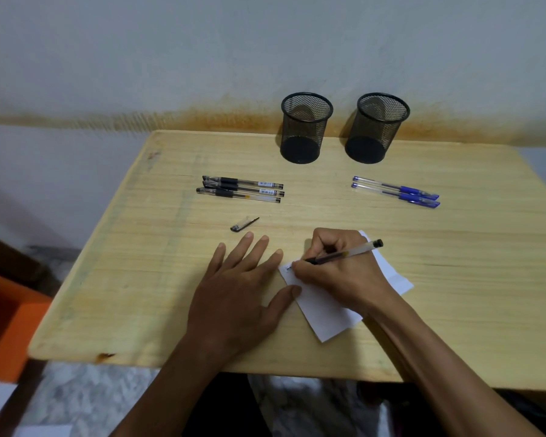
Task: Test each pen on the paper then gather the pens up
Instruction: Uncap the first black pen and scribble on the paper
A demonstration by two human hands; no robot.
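Note:
My right hand [338,272] grips an uncapped black pen [356,250] with its tip pressed on the white paper [328,316], where a small mark shows near the top left corner. My left hand [240,288] lies flat on the table, fingers spread, its thumb on the paper's left edge. The pen's cap [243,224] lies loose just beyond my left fingers. Three capped black pens [240,189] lie side by side at the middle left. Two capped blue pens [396,192] lie at the middle right.
Two black mesh pen cups [306,127] [379,127] stand at the back edge of the wooden table [139,279], against the stained wall. An orange object [10,326] sits on the floor to the left.

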